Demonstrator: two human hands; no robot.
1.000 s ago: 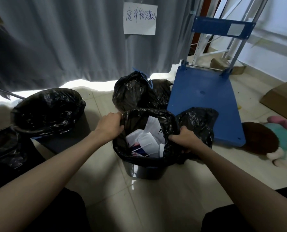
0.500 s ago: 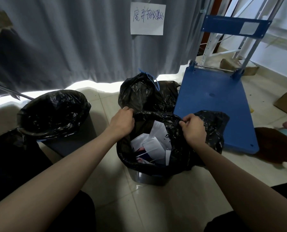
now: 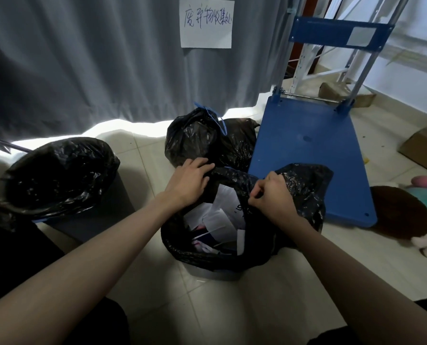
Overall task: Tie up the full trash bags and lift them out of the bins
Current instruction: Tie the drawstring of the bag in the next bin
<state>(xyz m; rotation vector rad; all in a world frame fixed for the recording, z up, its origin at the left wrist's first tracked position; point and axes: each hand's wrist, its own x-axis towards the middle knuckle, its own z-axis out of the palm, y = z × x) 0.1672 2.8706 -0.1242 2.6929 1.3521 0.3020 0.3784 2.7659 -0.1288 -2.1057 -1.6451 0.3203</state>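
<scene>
Trash bag (image 3: 304, 192), black, sits in small bin (image 3: 215, 274) on floor tiles, paper waste showing. Left hand (image 3: 189, 181) grips far rim, fingers curled over plastic; right hand (image 3: 273, 196) pinches right rim. Likely gathering edges inward for tying.

The tiled floor (image 3: 145, 290) carries two lined bins (image 3: 215, 273) (image 3: 58, 175), tied bags (image 3: 195, 138), a blue cart (image 3: 307, 155), a soft toy (image 3: 406, 215) and a cardboard box (image 3: 426, 148).
</scene>
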